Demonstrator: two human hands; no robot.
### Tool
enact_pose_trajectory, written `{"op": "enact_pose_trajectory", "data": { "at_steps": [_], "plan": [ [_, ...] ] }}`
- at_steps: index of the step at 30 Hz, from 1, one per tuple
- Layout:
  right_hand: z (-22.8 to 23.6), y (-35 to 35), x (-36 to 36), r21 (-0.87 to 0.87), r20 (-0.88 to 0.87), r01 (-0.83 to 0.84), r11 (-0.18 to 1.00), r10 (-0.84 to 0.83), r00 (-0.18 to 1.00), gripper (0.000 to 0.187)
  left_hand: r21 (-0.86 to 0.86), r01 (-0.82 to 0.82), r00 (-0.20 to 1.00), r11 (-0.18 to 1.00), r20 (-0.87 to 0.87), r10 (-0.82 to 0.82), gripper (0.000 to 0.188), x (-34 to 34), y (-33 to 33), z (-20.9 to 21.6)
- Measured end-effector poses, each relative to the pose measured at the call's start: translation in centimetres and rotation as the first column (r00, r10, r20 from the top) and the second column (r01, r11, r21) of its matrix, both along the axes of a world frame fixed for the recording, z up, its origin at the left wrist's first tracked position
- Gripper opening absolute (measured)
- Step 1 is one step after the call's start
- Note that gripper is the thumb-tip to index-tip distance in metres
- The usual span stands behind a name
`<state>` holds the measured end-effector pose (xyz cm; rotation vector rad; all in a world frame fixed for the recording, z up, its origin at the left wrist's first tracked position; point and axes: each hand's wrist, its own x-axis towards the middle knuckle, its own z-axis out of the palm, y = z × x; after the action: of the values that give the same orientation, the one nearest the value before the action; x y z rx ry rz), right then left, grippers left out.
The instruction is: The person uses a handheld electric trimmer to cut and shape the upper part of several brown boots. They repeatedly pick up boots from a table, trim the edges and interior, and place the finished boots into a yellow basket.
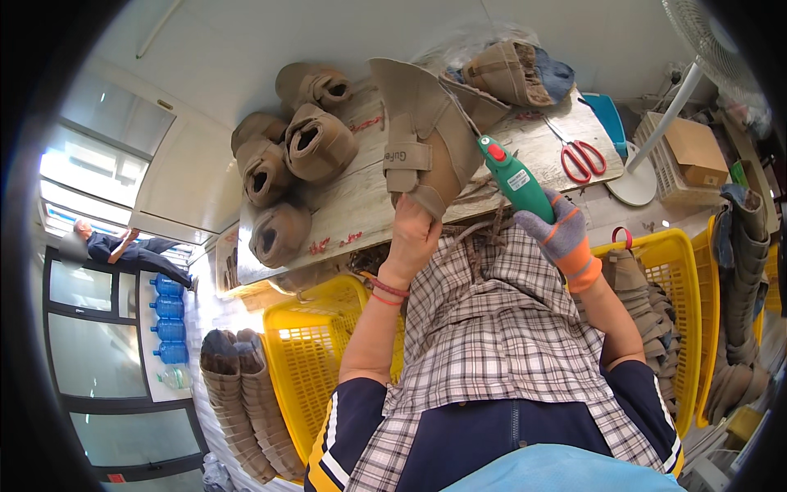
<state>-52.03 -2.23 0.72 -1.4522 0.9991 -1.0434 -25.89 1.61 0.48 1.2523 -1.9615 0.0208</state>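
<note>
The tan, strapped, flared fabric piece (426,135) was ahead of the left hand (412,238), whose curled fingers pinched its near end. The gloved right hand (557,234) gripped a green tool (515,179), tip beside the piece. On the surface (354,179), rolled pieces (332,152) sat left of the hands; red-handled scissors (582,153) lay beyond the right one.

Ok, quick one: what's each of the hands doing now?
Left hand: closed, holding the brown fabric piece by its lower end.
Right hand: gloved, closed, holding the green tool.

Fan (715,41) partly out of pic
</note>
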Motion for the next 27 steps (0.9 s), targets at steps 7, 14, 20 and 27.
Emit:
{"op": "enact_pose_trajectory", "data": {
  "at_steps": [7, 14, 20, 27],
  "plan": [
    [1.7, -0.2, -0.4, 0.098, 0.052, 0.023, 0.995, -0.029, 0.998, 0.050, 0.004, 0.071, 0.985, 0.997, 0.157, -0.070, 0.034, -0.2, 0.4, -0.6],
    [1.4, -1.6, -1.6, 0.085, 0.124, 0.082, 0.993, -0.092, 0.988, 0.038, 0.348, 0.250, 0.649, 0.904, -0.752, 0.110, 0.040, 0.0, 2.8, -2.4],
    [-0.9, -0.6, -4.1, 0.065, 0.035, 0.177, 0.982, -0.179, 0.983, 0.033, -0.055, 0.430, -0.216, 0.901, -0.975, 0.044, 0.034, 4.1, 3.6, -1.5],
    [-2.5, 1.1, -4.5, -0.062, -0.101, 0.144, 0.988, -0.149, 0.984, 0.036, -0.221, 0.478, -0.383, 0.850, -0.923, -0.025, 0.023, 6.8, 5.4, -1.3]
  ]
}}
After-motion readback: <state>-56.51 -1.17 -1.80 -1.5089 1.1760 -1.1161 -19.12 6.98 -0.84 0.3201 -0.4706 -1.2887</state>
